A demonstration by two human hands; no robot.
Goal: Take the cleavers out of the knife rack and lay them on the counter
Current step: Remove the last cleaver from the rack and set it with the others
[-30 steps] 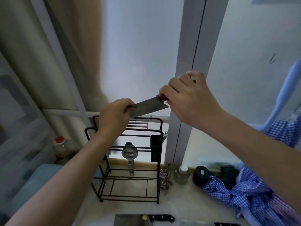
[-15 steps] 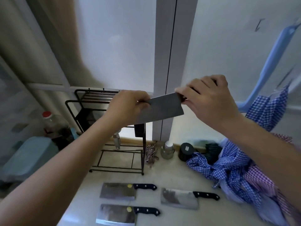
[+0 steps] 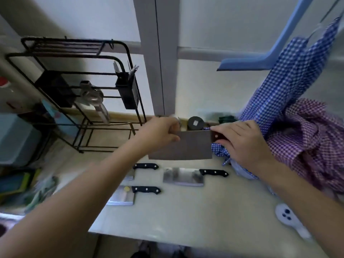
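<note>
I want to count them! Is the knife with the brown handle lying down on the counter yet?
Not yet. Both hands, left and right, hold the cleaver above the counter.

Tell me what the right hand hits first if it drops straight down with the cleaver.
Probably bare counter. The right hand holds the held cleaver above the gap behind the black-handled cleaver; the blade might clip that one, since depth is unclear.

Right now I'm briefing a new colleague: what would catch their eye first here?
A cleaver held flat over the counter, left hand on the blade's far end, right hand on the handle. Below it, three cleavers lie on the counter; the black knife rack stands at back left.
</note>
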